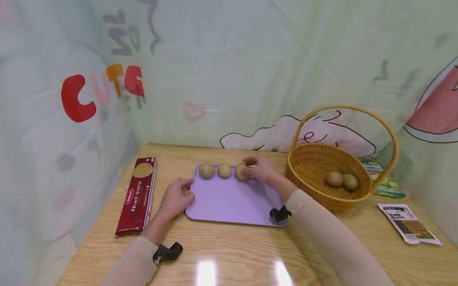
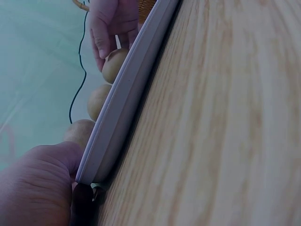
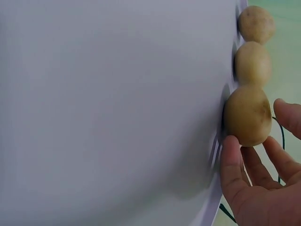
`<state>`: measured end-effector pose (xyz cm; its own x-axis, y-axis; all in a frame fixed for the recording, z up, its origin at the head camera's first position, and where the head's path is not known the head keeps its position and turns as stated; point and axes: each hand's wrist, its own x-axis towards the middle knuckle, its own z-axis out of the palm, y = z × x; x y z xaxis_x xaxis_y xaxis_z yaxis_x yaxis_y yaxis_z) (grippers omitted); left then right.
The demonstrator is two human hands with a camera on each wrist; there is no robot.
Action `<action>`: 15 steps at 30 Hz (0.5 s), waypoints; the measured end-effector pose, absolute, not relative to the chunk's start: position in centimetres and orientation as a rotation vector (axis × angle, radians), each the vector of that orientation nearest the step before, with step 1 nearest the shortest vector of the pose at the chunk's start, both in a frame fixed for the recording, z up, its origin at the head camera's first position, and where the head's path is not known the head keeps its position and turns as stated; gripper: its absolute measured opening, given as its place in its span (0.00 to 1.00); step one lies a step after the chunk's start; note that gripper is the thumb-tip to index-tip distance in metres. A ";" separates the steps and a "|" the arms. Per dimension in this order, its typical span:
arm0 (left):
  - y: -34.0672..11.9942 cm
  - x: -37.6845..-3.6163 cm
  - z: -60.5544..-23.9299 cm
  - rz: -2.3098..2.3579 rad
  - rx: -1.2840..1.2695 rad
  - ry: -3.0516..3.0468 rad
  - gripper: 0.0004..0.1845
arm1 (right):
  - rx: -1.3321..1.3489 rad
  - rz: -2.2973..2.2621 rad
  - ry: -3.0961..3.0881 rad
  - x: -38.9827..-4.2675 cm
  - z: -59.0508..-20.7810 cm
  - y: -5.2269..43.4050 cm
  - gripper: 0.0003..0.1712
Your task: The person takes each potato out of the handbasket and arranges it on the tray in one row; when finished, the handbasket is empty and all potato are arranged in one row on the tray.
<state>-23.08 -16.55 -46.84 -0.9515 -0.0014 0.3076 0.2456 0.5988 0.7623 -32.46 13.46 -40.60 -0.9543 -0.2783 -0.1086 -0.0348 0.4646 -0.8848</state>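
A lilac tray [image 1: 232, 198] is set on the wooden table [image 1: 229, 254], near the middle and towards the far edge. Three potatoes are lined up along the tray's far edge: the left potato [image 1: 206, 170], the middle potato [image 1: 224, 170] and the right potato [image 1: 241, 171], each just beside the next. The right potato is grasped by the right hand [image 1: 262, 170], whose thumb and fingers [image 3: 235, 165] are curled round it while it rests on the tray. The tray's left edge, near the front corner, is touched by the left hand [image 1: 176, 197]; its fingers are bent against the rim, though whether the rim is truly pinched cannot be told. A wicker basket [image 1: 315, 159] with a tall handle is placed right of the tray, near the table's far right corner, and two more potatoes [image 1: 341, 180] are held in it, touching each other. A red spaghetti packet [image 1: 137, 196] is laid along the table's left edge, and a flat paper packet [image 1: 409, 223] lies near the right edge
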 end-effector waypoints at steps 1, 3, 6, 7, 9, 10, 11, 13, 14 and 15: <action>-16.5 -23.1 -46.8 -1.281 -0.198 -2.552 0.26 | -0.260 -1.487 2.479 -32.4 -40.5 13.6 0.30; -16.5 -23.1 -46.8 -1.285 -0.195 -2.550 0.26 | -0.233 -1.487 2.479 -32.3 -40.2 13.8 0.30; -16.5 -23.1 -46.9 -1.285 -0.186 -2.555 0.26 | -0.206 -1.463 2.493 -32.1 -39.8 14.3 0.30; -16.5 -23.1 -46.9 -1.285 -0.187 -2.555 0.26 | -0.199 -1.453 2.500 -32.1 -39.6 14.5 0.29; -16.5 -23.1 -46.9 -1.283 -0.188 -2.556 0.26 | -0.208 -1.425 2.518 -32.1 -39.3 14.9 0.29; -16.5 -23.1 -46.9 -1.283 -0.188 -2.556 0.26 | -0.222 -1.410 2.527 -32.0 -39.0 15.2 0.29; -16.5 -23.1 -46.9 -1.287 -0.191 -2.553 0.26 | -0.230 -1.395 2.536 -32.0 -38.8 15.6 0.28; -16.5 -23.0 -46.8 -1.292 -0.195 -2.551 0.26 | -0.269 -1.367 2.564 -32.0 -38.3 16.2 0.28; -16.5 -23.0 -46.8 -1.293 -0.194 -2.551 0.26 | -0.295 -1.353 2.578 -31.9 -38.0 16.6 0.28; -16.5 -23.0 -46.7 -1.297 -0.196 -2.551 0.26 | -0.311 -1.336 2.595 -32.0 -37.7 16.9 0.27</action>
<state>-22.95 -16.50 -46.71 -0.9538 -0.0029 0.3003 0.2409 0.5898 0.7708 -31.96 16.91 -37.73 -0.9564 -0.2791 -0.0859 -0.0922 0.5679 -0.8179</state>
